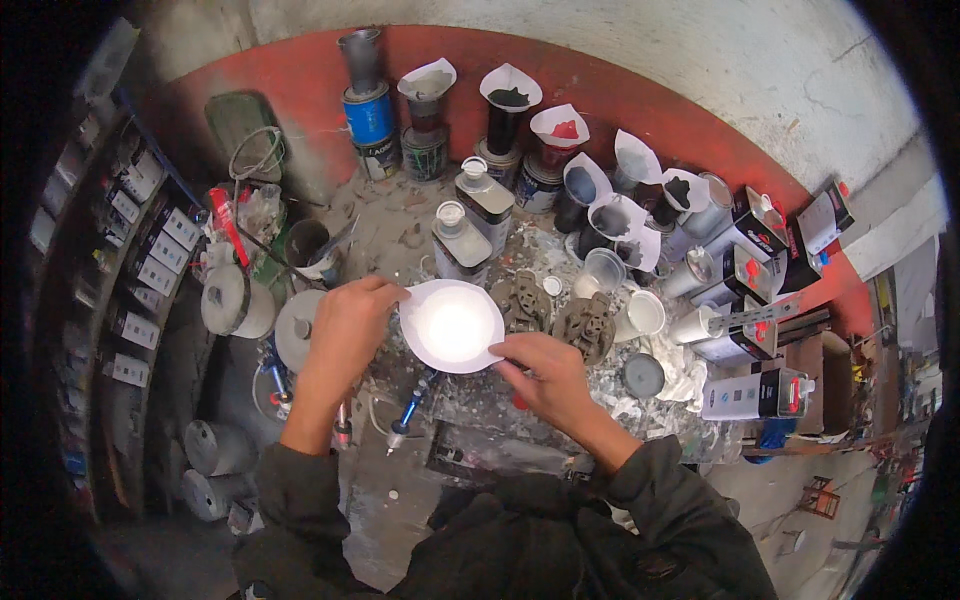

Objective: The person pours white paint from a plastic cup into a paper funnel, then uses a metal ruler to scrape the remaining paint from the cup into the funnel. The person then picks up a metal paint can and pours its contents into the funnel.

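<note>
My left hand (pixel 355 325) pinches the left rim of a white paper cone strainer (pixel 420 340) with a bright white centre, in the middle of the view. My right hand (pixel 545 365) grips its right rim, thumb below. Just behind it stand two metal bottles with white caps (pixel 459 238). Grey muddy-looking lumps (pixel 585 330) lie to its right. Below it is a blue-and-silver spray gun (pixel 407 410); at the left are a grey lidded pot (pixel 298 330) and a white lidded container (pixel 237 300).
Along the red wall stand several tins and cups topped with paint-stained paper cones (pixel 565 130). Solvent cans (pixel 745 400), pale cups (pixel 640 313) and a cardboard box (pixel 830 385) crowd the right. Left are shelves (pixel 150 260) of cans. A small wooden stool (pixel 818 500) stands at lower right.
</note>
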Demonstrator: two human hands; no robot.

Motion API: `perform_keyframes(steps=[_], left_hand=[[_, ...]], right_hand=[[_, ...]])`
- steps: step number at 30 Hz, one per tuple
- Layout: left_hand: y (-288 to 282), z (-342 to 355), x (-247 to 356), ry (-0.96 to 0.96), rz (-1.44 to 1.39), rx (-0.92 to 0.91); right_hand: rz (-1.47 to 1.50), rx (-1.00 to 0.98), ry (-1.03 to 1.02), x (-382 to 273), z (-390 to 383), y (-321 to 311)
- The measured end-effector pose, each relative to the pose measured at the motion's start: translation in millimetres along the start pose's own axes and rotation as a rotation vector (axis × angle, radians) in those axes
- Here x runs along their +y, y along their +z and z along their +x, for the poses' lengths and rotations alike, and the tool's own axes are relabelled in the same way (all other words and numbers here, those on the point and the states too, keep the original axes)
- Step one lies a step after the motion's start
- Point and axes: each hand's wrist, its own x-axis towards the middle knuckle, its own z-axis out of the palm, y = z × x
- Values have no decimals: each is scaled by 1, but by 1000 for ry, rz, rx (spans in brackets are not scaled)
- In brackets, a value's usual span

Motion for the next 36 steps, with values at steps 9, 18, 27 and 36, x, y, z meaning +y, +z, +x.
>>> perform_keyframes(steps=[9, 18, 27, 36], left_hand=[[4, 2, -4, -1, -130, 44], [-22, 4, 7, -25, -233, 225], [-33, 2, 11, -19, -230, 279], [-43, -5, 16, -19, -207, 315]], right_hand=[[4, 17, -31, 2, 1, 2], [20, 78, -46, -5, 20, -25], [7, 93, -71, -16, 32, -42], [2, 102, -122, -19, 33, -44]])
